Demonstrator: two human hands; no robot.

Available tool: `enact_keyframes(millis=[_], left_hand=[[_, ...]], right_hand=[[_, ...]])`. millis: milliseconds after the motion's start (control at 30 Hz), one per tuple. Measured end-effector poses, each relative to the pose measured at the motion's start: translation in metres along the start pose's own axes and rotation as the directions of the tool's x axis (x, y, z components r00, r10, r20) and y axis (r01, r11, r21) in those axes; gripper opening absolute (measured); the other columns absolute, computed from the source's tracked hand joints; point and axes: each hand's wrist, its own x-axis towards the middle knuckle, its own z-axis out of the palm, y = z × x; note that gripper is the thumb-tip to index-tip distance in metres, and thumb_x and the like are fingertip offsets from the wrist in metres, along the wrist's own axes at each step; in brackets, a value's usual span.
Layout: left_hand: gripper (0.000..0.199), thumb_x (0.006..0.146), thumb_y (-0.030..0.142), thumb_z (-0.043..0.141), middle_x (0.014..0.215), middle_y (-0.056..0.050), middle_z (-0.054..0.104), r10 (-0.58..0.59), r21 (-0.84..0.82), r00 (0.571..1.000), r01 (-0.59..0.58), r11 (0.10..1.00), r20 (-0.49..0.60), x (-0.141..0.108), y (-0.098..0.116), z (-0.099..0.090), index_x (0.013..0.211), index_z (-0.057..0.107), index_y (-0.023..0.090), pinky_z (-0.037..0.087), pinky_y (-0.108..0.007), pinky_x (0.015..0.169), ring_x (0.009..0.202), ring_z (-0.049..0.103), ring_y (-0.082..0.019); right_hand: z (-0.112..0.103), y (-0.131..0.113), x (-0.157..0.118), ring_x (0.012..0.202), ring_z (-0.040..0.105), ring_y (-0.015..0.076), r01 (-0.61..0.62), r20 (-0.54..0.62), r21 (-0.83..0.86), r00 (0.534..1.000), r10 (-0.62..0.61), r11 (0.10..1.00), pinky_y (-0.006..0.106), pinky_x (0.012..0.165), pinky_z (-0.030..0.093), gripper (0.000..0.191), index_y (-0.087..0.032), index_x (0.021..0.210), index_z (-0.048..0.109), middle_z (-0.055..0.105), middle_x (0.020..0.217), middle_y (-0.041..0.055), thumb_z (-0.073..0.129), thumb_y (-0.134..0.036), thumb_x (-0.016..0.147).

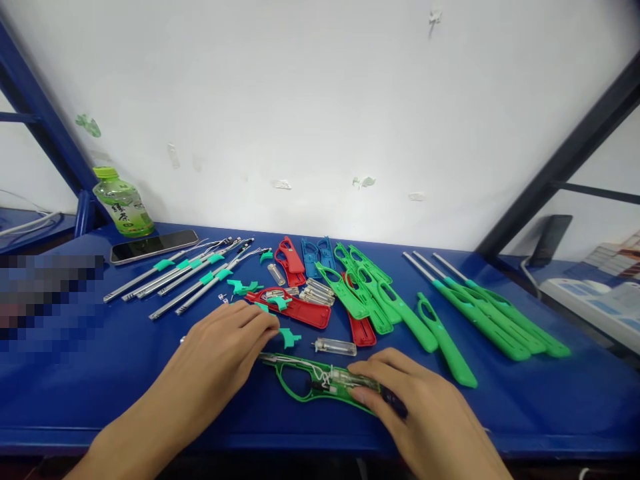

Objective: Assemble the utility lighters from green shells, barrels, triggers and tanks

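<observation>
A green lighter handle half point(300, 395) lies inner side up near the table's front, with white wires and a black part inside. My right hand point(417, 407) pinches a clear fuel tank point(355, 380) at this shell's wide end. A dark object point(395, 402) shows under its fingers; its kind is unclear. My left hand point(230, 343) is closed at the narrow end, over a metal tube point(183, 340) that it mostly hides. Just beyond its fingers lies a teal plastic piece point(289, 338). Another clear fuel tank point(335, 347) lies behind the shell.
Metal tubes with wires point(185, 273) lie at left, near a phone point(154, 247) and a bottle point(124, 203). Red handle halves point(310, 313), blue halves point(317, 257) and green halves point(370, 300) are heaped in the middle. Green lighters with tubes point(493, 320) rest at right.
</observation>
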Motion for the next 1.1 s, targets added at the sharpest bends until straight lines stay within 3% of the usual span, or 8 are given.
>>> enact_keyframes(millis=[67, 167, 267, 333, 467, 833, 1100], left_hand=[[0.027, 0.118, 0.021, 0.047, 0.103, -0.005, 0.079, -0.009, -0.007, 1.0, 0.009, 1.0, -0.004, 0.001, 0.004, 0.002, 0.11, 0.072, 0.021, 0.052, -0.039, 0.084, 0.089, 0.072, -0.025], [0.022, 0.117, 0.017, 0.049, 0.11, -0.004, 0.076, -0.01, -0.172, 1.0, 0.01, 0.985, 0.001, 0.003, 0.019, 0.004, 0.116, 0.071, 0.022, 0.054, -0.035, 0.088, 0.098, 0.07, -0.022], [0.022, 0.117, 0.017, 0.05, 0.113, -0.002, 0.073, 0.003, -0.353, 0.999, 0.015, 0.935, 0.052, 0.003, 0.036, 0.007, 0.122, 0.069, 0.025, 0.055, -0.03, 0.09, 0.102, 0.067, -0.019], [0.022, 0.116, 0.017, 0.051, 0.114, -0.003, 0.073, 0.007, -0.381, 0.995, 0.032, 0.924, 0.1, 0.003, 0.042, 0.01, 0.124, 0.069, 0.025, 0.055, -0.032, 0.092, 0.103, 0.066, -0.02], [0.022, 0.117, 0.018, 0.049, 0.114, -0.004, 0.073, 0.025, -0.352, 0.994, 0.015, 0.936, 0.11, 0.001, 0.044, 0.018, 0.124, 0.069, 0.024, 0.054, -0.037, 0.094, 0.103, 0.065, -0.023], [0.026, 0.117, 0.018, 0.046, 0.099, -0.005, 0.071, 0.12, -0.182, 0.987, -0.098, 0.978, 0.11, 0.003, 0.043, 0.025, 0.106, 0.07, 0.021, 0.053, -0.038, 0.08, 0.088, 0.062, -0.024], [0.019, 0.113, 0.016, 0.054, 0.099, -0.004, 0.071, 0.106, -0.17, 0.986, -0.083, 0.982, 0.129, 0.001, 0.045, 0.027, 0.104, 0.07, 0.022, 0.053, -0.039, 0.079, 0.087, 0.063, -0.025]], right_hand=[[-0.001, -0.003, 0.002, 0.067, 0.084, 0.0207, 0.031, -0.031, -0.023, 0.999, -0.032, 0.999, 0.031, 0.061, 0.071, 0.033, -0.034, 0.109, 0.082, 0.083, 0.102, -0.0036, 0.05, -0.037, 0.116], [-0.003, -0.005, 0.001, 0.065, 0.084, 0.0207, 0.049, -0.083, -0.052, 0.995, -0.053, 0.997, 0.03, 0.057, 0.07, 0.043, -0.033, 0.108, 0.08, 0.084, 0.1, -0.0042, 0.04, -0.043, 0.119], [-0.004, -0.005, -0.002, 0.071, 0.086, 0.0206, 0.053, -0.082, -0.044, 0.995, -0.056, 0.998, 0.027, 0.056, 0.069, 0.031, -0.033, 0.113, 0.077, 0.085, 0.106, -0.0038, 0.047, -0.039, 0.118], [-0.004, -0.003, -0.003, 0.076, 0.086, 0.0205, 0.056, -0.073, -0.03, 0.996, -0.058, 0.998, 0.025, 0.057, 0.068, 0.022, -0.034, 0.119, 0.075, 0.085, 0.11, -0.0032, 0.053, -0.034, 0.115], [-0.003, -0.004, -0.002, 0.081, 0.087, 0.0197, 0.06, -0.1, 0.006, 0.993, -0.059, 0.998, 0.024, 0.063, 0.069, 0.02, -0.034, 0.124, 0.074, 0.086, 0.113, -0.0025, 0.056, -0.033, 0.115], [-0.007, -0.008, -0.003, 0.081, 0.086, 0.0186, 0.042, -0.114, 0.017, 0.993, -0.04, 0.999, 0.022, 0.065, 0.067, 0.019, -0.033, 0.123, 0.076, 0.086, 0.115, -0.0009, 0.059, -0.031, 0.114], [-0.009, -0.008, -0.007, 0.072, 0.085, 0.0173, 0.049, -0.113, -0.046, 0.992, -0.054, 0.998, 0.022, 0.054, 0.065, 0.022, -0.034, 0.124, 0.075, 0.086, 0.116, -0.004, 0.058, -0.026, 0.112]])
